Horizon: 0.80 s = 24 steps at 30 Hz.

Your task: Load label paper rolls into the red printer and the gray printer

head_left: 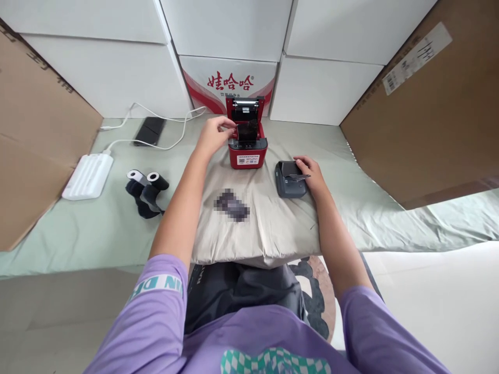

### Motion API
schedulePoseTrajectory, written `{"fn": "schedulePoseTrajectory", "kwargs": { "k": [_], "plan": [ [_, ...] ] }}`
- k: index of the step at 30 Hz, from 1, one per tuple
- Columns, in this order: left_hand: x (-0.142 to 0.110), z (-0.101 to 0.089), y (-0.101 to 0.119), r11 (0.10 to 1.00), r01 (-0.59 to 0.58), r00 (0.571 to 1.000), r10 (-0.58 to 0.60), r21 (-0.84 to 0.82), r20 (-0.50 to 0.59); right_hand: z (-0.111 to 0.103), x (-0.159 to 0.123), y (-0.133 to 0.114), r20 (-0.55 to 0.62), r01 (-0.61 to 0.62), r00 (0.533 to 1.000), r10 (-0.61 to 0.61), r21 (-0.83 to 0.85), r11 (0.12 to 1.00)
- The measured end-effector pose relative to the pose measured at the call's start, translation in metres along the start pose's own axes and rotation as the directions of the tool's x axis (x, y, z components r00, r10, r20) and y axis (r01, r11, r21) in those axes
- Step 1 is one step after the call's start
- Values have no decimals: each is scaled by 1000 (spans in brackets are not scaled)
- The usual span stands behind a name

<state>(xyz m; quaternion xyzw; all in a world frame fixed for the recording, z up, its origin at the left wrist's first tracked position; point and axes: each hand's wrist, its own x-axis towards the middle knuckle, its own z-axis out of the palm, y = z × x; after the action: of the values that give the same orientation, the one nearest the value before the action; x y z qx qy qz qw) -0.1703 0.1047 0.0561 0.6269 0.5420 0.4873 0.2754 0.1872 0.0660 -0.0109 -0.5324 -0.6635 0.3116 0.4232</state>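
**Left fingers at the black film in the open red device, right fingers on the grey one**

The fingertips of the left hand [214, 136] are drawn close together at the left edge of a black film [247, 132]; whether it is pinched or only touched cannot be told. The fingers of the right hand [314, 177] are bent over the right edge of a dark grey device [291, 188], which is touched at its side; whether it is gripped cannot be told. A dark strip [297, 177] is seen across its top, beside the right fingers.

The black film is held within the red device [245, 159], whose lid [245, 110] is raised at the back. Both devices are set on a cloth-covered surface [218, 246], the red one farther back and to the left. Nearer the body, a dark object [233, 204] is blurred by pixels. To the left, two dark rolls [158, 180] are laid beside loose black film; behind them are placed a black flat object [150, 131], a white block [88, 176] and a white cable [146, 145]. The surface is flanked by brown cardboard boxes [424, 114] and backed by white boxes [230, 28]; their contents are hidden.
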Motion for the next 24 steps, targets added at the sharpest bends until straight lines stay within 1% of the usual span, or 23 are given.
{"fn": "schedulePoseTrajectory", "kwargs": {
  "k": [1, 2, 4, 5, 7, 9, 11, 12, 14, 17, 19, 21, 24],
  "plan": [
    [7, 1, 6, 996, -12, 997, 5, 88, 83, 0, 1, 1, -1, 4, 1000, -4, 3, 1000],
    [14, 3, 12, 982, -18, 986, -14, 189, 168, 0, 1, 1, -3, 10, 1000, -10, 3, 1000],
    [28, 8, 24, 916, -31, 946, -102, 400, 308, 1, 2, 2, -7, 16, 1000, -16, -3, 1000],
    [36, 12, 30, 869, -35, 926, -158, 494, 344, 1, 2, 2, -7, 17, 1000, -17, -7, 1000],
    [48, 20, 38, 770, -25, 901, -259, 637, 349, 1, 2, 2, 0, 17, 1000, -17, -15, 1000],
    [57, 27, 43, 691, -21, 893, -313, 723, 325, 1, 2, 2, 9, 17, 1000, -17, -16, 1000],
    [59, 33, 47, 637, -43, 888, -329, 770, 322, 1, 2, 1, 10, 22, 1000, -22, -18, 1000],
    [58, 34, 49, 625, -63, 886, -324, 778, 332, 1, 2, 1, 9, 24, 1000, -24, -20, 1000],
    [55, 34, 50, 641, -100, 890, -283, 761, 356, 1, 2, 1, 3, 25, 1000, -25, -22, 999],
    [50, 30, 46, 702, -145, 898, -202, 698, 391, 3, 3, 0, -6, 24, 1000, -24, -12, 1000],
    [50, 29, 41, 718, -123, 901, -209, 685, 381, 3, 3, 1, -4, 24, 1000, -24, 0, 1000],
    [54, 32, 36, 722, -75, 901, -246, 688, 356, 4, 3, 2, -2, 25, 1000, -25, 8, 1000],
    [61, 39, 39, 707, -41, 892, -293, 706, 345, 4, 2, 2, -7, 32, 999, -32, 9, 999]
  ]
}}
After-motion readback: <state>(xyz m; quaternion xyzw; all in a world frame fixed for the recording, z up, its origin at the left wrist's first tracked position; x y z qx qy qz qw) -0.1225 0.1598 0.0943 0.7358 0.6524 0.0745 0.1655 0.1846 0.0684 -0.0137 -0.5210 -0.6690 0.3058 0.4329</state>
